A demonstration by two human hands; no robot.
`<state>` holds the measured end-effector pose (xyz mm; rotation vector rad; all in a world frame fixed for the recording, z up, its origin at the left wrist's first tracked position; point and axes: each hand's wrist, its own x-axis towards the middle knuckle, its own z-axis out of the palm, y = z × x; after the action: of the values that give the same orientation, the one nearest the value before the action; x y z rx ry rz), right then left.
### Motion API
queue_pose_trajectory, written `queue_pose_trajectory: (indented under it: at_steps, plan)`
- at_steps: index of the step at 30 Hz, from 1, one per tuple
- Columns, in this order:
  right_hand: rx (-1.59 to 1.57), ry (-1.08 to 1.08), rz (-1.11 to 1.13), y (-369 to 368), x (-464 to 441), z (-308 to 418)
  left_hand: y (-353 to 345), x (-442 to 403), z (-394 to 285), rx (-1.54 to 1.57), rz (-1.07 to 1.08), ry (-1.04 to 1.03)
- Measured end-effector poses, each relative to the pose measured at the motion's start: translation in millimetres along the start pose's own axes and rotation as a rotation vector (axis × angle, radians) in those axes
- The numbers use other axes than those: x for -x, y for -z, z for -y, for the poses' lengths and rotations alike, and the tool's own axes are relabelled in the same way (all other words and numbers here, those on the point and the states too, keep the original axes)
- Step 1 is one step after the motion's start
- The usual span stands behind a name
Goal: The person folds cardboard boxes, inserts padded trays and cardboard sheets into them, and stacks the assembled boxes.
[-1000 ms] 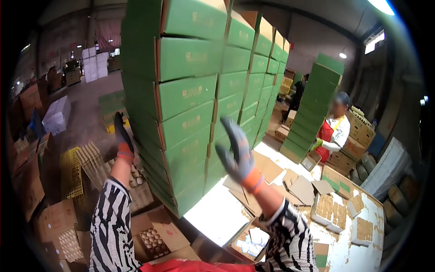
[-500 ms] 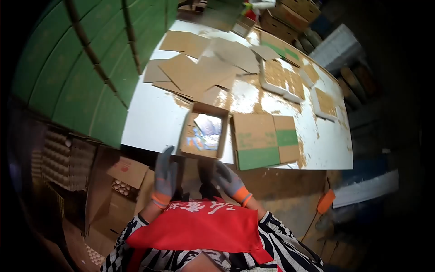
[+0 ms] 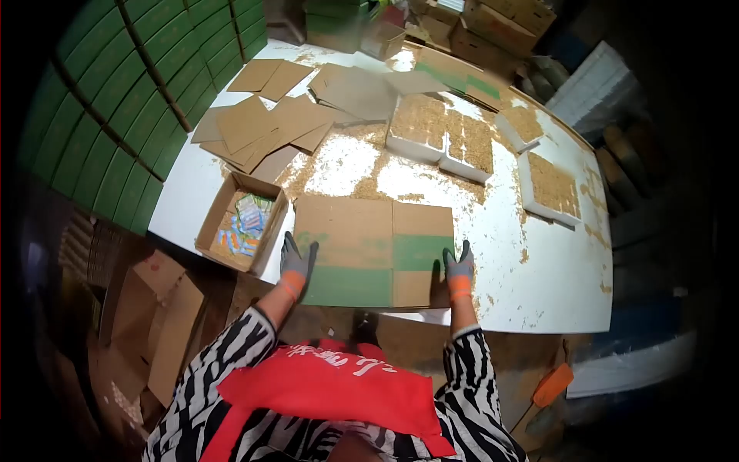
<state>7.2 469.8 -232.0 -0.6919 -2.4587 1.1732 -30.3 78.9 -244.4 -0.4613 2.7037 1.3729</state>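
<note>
A flattened cardboard carton (image 3: 346,239), brown with green printed bands, lies at the front edge of the white table. My left hand (image 3: 297,262), in a grey and orange glove, grips its left edge, thumb over the top face. On the right edge, my right hand (image 3: 459,271) holds it in the same way; the fingertips under the board are hidden. Left of my left hand stands an open cardboard box (image 3: 206,231) with colourful printed packets (image 3: 250,219) inside.
Loose cardboard sheets (image 3: 262,127) lie at the back left. White trays filled with brown grainy material (image 3: 439,131) stand behind the carton, with another such tray (image 3: 550,189) at the right. Green cartons (image 3: 108,115) are stacked along the left. Spilled grains dot the white table (image 3: 570,292).
My hands have moved up from below the table edge and taken hold of the flattened carton's two sides. The view has shifted, so the carton now appears further left, before me.
</note>
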Motion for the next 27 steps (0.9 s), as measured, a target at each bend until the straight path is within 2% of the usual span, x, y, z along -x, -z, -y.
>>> queue_pose_trajectory:
  at_steps: [1,2,3,5,7,9,10,11,12,13,15,16,17,18,19,21,23,25,27]
  plan:
    - [0.157,0.063,-0.058,-17.0,-25.4,-43.0,-15.9,-9.9,7.7,-0.027,-0.092,0.087]
    - [0.058,-0.206,0.332,-3.0,-34.9,-19.2,-25.1,-20.1,18.9,0.107,-0.062,0.140]
    - [0.079,-0.146,0.257,-12.0,-30.9,-20.1,-22.2,-20.8,18.3,0.239,-0.057,0.158]
    - [-0.115,-0.119,0.305,0.3,-32.3,-12.1,-10.3,-12.0,5.0,0.494,-0.069,0.156]
    - [-0.260,-0.004,0.089,13.8,-29.0,-1.0,5.7,4.5,-14.8,0.692,-0.131,0.046]
    - [-0.671,-0.085,0.139,50.0,-46.5,19.0,19.5,15.4,-37.6,0.837,-0.219,-0.139]
    - [-0.716,-0.061,0.162,67.7,-54.2,33.1,26.7,23.8,-76.5,0.918,-0.432,-0.275]
    - [-0.763,-0.036,0.179,84.9,-60.0,47.7,44.1,36.1,-115.2,0.526,-0.599,-0.432]
    - [-0.685,0.110,0.172,98.2,-63.1,65.6,66.2,50.5,-156.1,0.122,-0.750,-0.562]
    - [-0.667,0.152,0.303,101.5,-76.7,52.6,84.3,64.5,-192.3,-0.295,-0.883,-0.662]
    - [-0.823,0.038,0.481,99.7,-88.0,28.4,103.8,89.4,-247.6,-0.525,-0.386,-0.743]
    - [-0.664,0.104,0.431,92.1,-86.8,0.2,101.8,80.4,-245.2,-0.725,-0.039,-0.783]
    - [-0.503,0.171,0.372,85.0,-92.5,-13.0,97.7,69.4,-242.0,-0.679,-0.039,-0.846]
    - [-0.415,0.190,0.091,96.6,-76.6,13.3,99.9,59.7,-239.8,-0.669,0.016,-0.833]
    - [-0.367,0.227,-0.053,118.4,-61.4,60.2,104.3,50.5,-240.2,-0.661,0.074,-0.823]
    - [-0.378,0.544,-0.209,134.2,-33.3,137.1,118.8,34.0,-250.6,-0.534,0.339,-0.780]
    - [-0.027,0.871,-0.001,136.3,-18.4,199.5,123.2,26.0,-255.2,-0.426,0.591,-0.730]
    - [0.209,1.018,0.156,114.8,-3.2,242.2,118.9,19.5,-255.9,-0.331,0.791,-0.678]
    - [0.546,1.022,0.277,105.0,9.3,252.0,121.0,20.9,-253.3,-0.246,0.915,-0.482]
